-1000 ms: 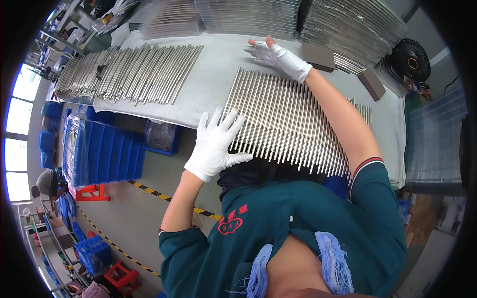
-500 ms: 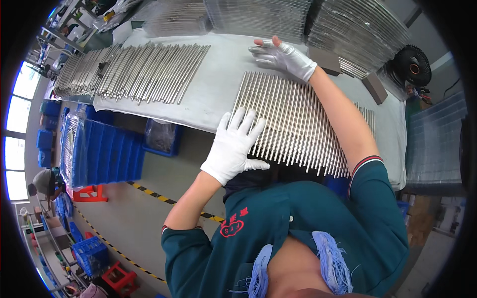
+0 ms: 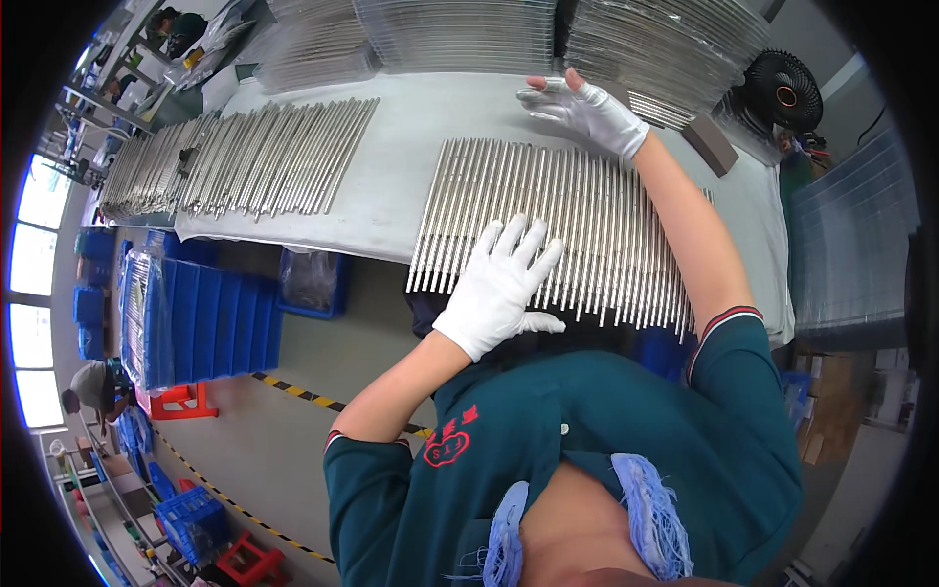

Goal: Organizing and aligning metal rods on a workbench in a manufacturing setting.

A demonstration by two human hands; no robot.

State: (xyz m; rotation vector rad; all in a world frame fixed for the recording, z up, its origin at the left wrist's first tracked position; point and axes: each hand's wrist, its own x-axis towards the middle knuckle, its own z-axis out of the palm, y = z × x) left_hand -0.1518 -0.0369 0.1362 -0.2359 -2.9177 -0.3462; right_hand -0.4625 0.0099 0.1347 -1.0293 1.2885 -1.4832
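A row of slim silvery metal rods [image 3: 577,210] lies side by side on a white-covered table [image 3: 389,147], their near ends reaching past its front edge. My left hand [image 3: 497,286], in a white glove, rests flat on the near part of the rods with its fingers spread. Beyond their far ends is my right hand [image 3: 599,115], also gloved, with two fingertips bare. Its fingers are stretched out and apart, and I see nothing held in it. My right forearm covers part of the row's right side.
Another row of metal rods [image 3: 279,157] spreads over the table's left part. Plastic-wrapped stacks [image 3: 455,37] line the back. A brown block [image 3: 709,145] and a black fan [image 3: 784,90] stand at the right. Blue crates [image 3: 210,323] are on the floor at left.
My left hand has shifted right across the rods, away from the row's left edge. More rods show to its left now. The whole view has shifted slightly; my right hand remains outstretched.
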